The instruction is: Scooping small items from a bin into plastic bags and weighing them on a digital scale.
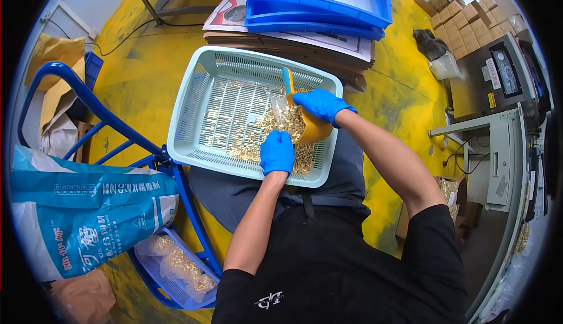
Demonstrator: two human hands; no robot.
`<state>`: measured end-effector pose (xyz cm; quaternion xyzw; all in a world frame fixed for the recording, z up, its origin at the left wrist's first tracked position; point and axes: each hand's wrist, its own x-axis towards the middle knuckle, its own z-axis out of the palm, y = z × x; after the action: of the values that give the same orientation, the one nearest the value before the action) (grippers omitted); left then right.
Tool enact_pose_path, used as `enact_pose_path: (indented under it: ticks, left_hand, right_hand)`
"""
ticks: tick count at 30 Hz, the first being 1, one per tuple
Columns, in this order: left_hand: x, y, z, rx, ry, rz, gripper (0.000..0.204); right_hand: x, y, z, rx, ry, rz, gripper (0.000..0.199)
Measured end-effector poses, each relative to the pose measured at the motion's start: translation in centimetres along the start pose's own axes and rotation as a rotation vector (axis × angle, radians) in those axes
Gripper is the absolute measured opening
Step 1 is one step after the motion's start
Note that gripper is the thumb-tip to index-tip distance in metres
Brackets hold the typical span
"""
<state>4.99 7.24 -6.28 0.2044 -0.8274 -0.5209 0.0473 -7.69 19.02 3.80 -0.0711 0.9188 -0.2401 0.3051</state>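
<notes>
On my lap rests a pale green plastic basket (182, 121) with slotted walls, holding many small gold-coloured metal pieces (249, 145) heaped toward its right side. My right hand (321, 104), in a blue glove, closes on a yellow scoop (316, 129) where its teal-and-orange handle (288, 79) meets the body. Gold pieces lie at the scoop's mouth. My left hand (277, 153), also blue-gloved, pinches a small clear plastic bag (278, 102) beside the scoop. How far the bag is filled is hard to tell, and the right fingertips are partly hidden.
Blue trays (316, 1) stand on stacked cardboard (275, 41) beyond the basket. At left are a blue metal frame (111, 116) and a large blue-and-white sack (88, 207). Below it, a purple basket (158, 277) holds filled bags. A grey machine (492, 83) stands at right.
</notes>
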Motion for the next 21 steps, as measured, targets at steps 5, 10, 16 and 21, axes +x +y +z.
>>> enact_pose_path:
  ticks: [5, 10, 16, 21]
  left_hand:
    - [-0.3, 2.1, -0.3, -0.119, -0.035, -0.164, 0.031]
    - [0.5, 0.7, -0.1, -0.089, 0.078, -0.018, 0.025]
    - [0.7, 0.0, 0.8, -0.122, 0.085, 0.013, 0.024]
    - [0.9, 0.0, 1.3, -0.191, 0.114, 0.016, 0.023]
  right_hand:
    - [-0.2, -1.8, -1.2, -0.031, 0.013, 0.055, 0.067]
    - [1.0, -1.6, -1.0, -0.175, 0.015, -0.105, 0.068]
    - [0.6, -2.8, -1.3, -0.253, 0.056, -0.113, 0.068]
    - [-1.1, -5.9, -3.2, -0.258, 0.038, 0.003, 0.067]
